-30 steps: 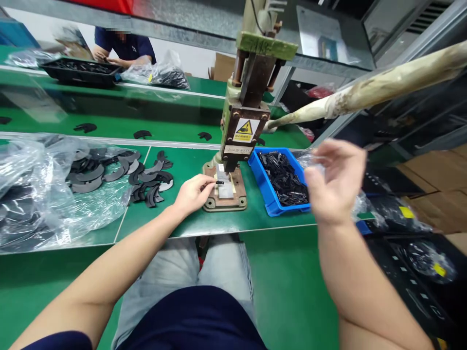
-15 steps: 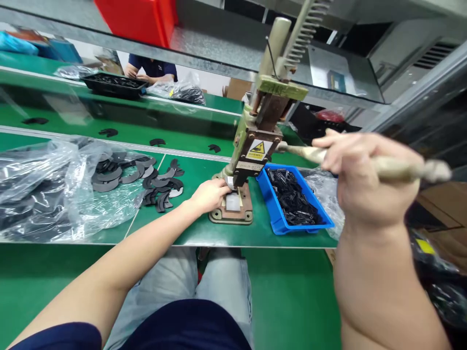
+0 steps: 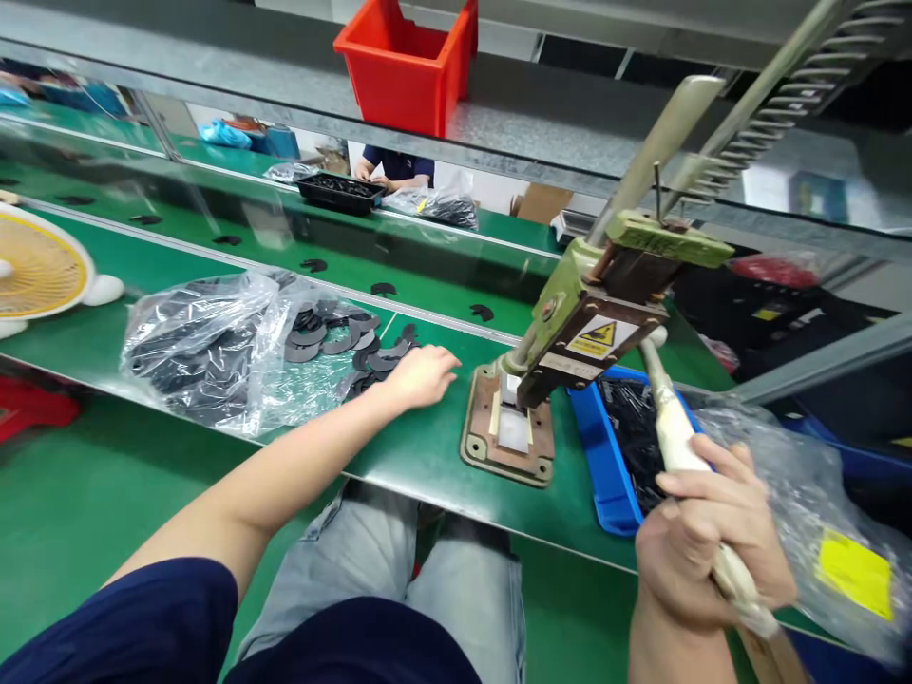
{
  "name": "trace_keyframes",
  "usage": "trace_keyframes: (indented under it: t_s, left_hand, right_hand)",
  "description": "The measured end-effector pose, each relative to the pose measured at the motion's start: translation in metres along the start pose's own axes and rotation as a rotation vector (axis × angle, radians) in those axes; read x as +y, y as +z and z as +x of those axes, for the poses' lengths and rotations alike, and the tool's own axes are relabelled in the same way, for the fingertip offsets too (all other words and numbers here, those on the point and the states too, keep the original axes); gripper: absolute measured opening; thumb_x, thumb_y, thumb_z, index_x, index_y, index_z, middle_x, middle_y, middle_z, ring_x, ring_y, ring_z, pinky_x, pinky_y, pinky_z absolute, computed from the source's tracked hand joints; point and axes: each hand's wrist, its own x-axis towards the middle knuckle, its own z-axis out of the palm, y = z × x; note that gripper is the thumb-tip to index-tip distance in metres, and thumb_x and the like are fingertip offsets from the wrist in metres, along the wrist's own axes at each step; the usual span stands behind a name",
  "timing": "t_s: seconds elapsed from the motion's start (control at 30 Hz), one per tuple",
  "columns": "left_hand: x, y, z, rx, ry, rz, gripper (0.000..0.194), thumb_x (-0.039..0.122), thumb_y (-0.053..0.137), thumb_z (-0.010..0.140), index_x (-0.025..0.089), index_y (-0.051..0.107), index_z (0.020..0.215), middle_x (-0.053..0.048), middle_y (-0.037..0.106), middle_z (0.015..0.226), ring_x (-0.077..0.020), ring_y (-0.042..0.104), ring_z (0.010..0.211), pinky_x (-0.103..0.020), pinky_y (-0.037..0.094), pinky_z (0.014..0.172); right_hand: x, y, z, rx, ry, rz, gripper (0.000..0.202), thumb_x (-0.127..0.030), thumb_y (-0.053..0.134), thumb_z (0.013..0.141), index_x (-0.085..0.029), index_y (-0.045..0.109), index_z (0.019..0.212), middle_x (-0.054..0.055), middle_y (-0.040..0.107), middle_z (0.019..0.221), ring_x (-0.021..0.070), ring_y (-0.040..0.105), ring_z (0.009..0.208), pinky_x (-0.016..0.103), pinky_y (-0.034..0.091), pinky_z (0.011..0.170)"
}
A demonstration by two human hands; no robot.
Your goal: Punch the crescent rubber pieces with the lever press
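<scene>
My right hand (image 3: 712,537) is wrapped round the pale lever handle (image 3: 674,427) of a green hand press (image 3: 562,304). The handle slopes down towards me. Over the table, between the press base (image 3: 484,446) and a pile of dark curved pieces (image 3: 389,356), is my left hand (image 3: 426,376), fingers loosely bent and a little apart, with nothing visible in them. The press head stands just above a small metal fixture (image 3: 513,429) on the base. Blur hides whether a piece lies in the fixture.
A blue bin (image 3: 618,513) of black parts sits right of the press. Clear bags (image 3: 206,351) of dark pieces lie left. Beyond, curved pieces lie on a green belt (image 3: 420,275). A red bin (image 3: 406,71) stands on the shelf; a fan (image 3: 43,261) is far left.
My left hand has left the press base and moved left towards the pile. My right hand has swung the lever handle from level to sloping down. The view has turned left.
</scene>
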Motion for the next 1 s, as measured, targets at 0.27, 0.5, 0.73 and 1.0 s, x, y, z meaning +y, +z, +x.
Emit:
trace_keyframes:
  t_s: [0.27,0.5,0.73,1.0]
  left_hand:
    - [-0.088,-0.032,0.056,-0.259,-0.473,0.385,0.066,0.062,0.061,0.095,0.012,0.061,0.139,-0.025,0.068,0.141,-0.0403,0.059,0.137,-0.051,0.046,0.114]
    - [-0.089,-0.009,0.087,-0.365,-0.525,0.295,0.071,0.043,0.075,0.083,0.014,0.058,0.146,-0.024,0.067,0.143,-0.0379,0.065,0.133,-0.046,0.052,0.109]
    - [-0.094,0.000,0.116,-0.296,-0.394,0.226,0.061,0.050,0.049,0.101,0.020,0.057,0.154,-0.018,0.058,0.157,-0.0327,0.058,0.142,-0.043,0.047,0.117]
    - [-0.069,0.023,0.138,-0.446,-0.221,0.235,0.055,0.034,0.073,0.085,0.028,0.073,0.139,-0.011,0.072,0.141,-0.0313,0.067,0.131,-0.038,0.049,0.115]
  right_hand:
    - [0.012,0.007,-0.006,0.146,-0.057,0.058,0.049,-0.052,0.074,0.085,-0.024,0.048,0.053,0.001,0.055,0.055,0.0331,0.074,0.079,0.073,0.050,0.104]
    - [0.009,0.002,-0.007,0.059,-0.072,0.064,0.038,-0.041,0.069,0.091,-0.023,0.052,0.062,0.001,0.057,0.063,0.0334,0.074,0.087,0.074,0.050,0.103]
    - [0.010,0.003,-0.007,0.049,-0.085,0.059,0.040,-0.036,0.068,0.093,-0.023,0.048,0.061,0.000,0.054,0.064,0.0291,0.071,0.082,0.073,0.050,0.104]
    - [0.007,0.004,-0.007,0.071,-0.079,0.025,0.048,-0.042,0.066,0.094,-0.023,0.044,0.056,0.000,0.052,0.060,0.0240,0.067,0.072,0.069,0.052,0.103]
